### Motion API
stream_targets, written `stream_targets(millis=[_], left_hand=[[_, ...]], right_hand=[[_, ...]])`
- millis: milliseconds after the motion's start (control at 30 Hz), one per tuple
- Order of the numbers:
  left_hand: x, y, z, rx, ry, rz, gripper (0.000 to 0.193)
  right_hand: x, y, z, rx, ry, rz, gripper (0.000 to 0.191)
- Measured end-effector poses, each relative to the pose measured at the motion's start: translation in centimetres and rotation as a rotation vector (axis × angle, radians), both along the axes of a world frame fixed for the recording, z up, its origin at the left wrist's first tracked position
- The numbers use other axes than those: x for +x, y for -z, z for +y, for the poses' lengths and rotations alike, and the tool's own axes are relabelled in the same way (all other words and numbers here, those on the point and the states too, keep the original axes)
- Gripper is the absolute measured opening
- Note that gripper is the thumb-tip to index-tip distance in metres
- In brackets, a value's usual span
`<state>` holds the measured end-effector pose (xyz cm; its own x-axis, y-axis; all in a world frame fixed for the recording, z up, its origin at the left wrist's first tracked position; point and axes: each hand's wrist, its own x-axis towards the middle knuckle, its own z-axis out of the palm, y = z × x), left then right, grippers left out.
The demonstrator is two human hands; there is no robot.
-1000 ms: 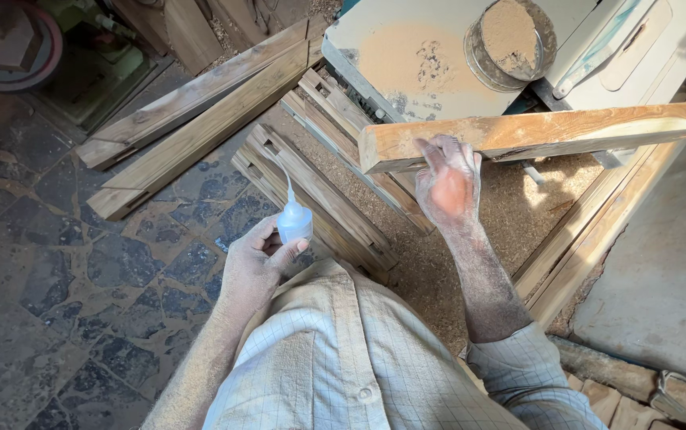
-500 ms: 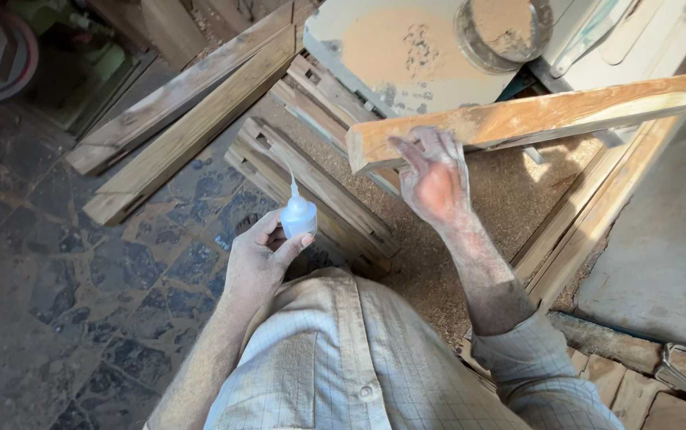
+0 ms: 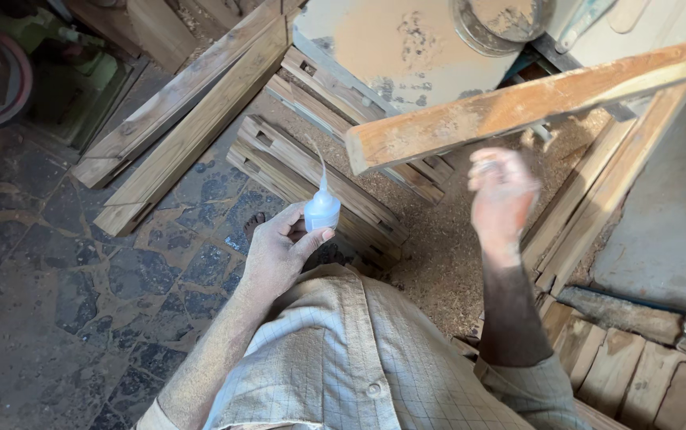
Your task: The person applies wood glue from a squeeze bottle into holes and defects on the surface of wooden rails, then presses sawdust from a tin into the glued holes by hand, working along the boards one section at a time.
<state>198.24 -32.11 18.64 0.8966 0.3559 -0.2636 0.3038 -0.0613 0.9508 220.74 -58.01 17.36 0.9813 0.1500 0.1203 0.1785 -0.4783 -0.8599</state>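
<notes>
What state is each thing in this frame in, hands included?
Left hand: closed around the squeeze bottle.
Squeeze bottle: held upright, thin nozzle pointing up.
Right hand: raised just under the wooden plank, blurred, grip unclear.
Wooden plank: off the floor, slanting, near end dusty.
Wooden frames: lying flat on the floor.
Sawdust: spread loose over the floor.
</notes>
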Motion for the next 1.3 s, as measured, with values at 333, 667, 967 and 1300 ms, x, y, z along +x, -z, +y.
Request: stream_targets(millis=[333, 667, 967, 1300], left_hand=[[6.9, 4.8, -6.5, 0.104, 0.294, -0.27, 0.033], [9.1, 3.4, -11.0, -0.306, 0.555, -0.114, 0.049], [4.1, 8.1, -7.6, -0.101, 0.317, 0.109, 0.035], [-2.5, 13.9, -4.9, -0.306, -0.082, 0.201, 0.033]], right_hand=[[-10.0, 3.4, -0.1, 0.393, -0.357, 0.36, 0.04], [-9.5, 4.7, -4.2, 0.497, -0.273, 0.335, 0.034], [-8.1, 3.2, -6.3, 0.25, -0.175, 0.108, 0.051], [-5.8, 1.4, -7.4, 0.24, -0.248, 0.085, 0.055]])
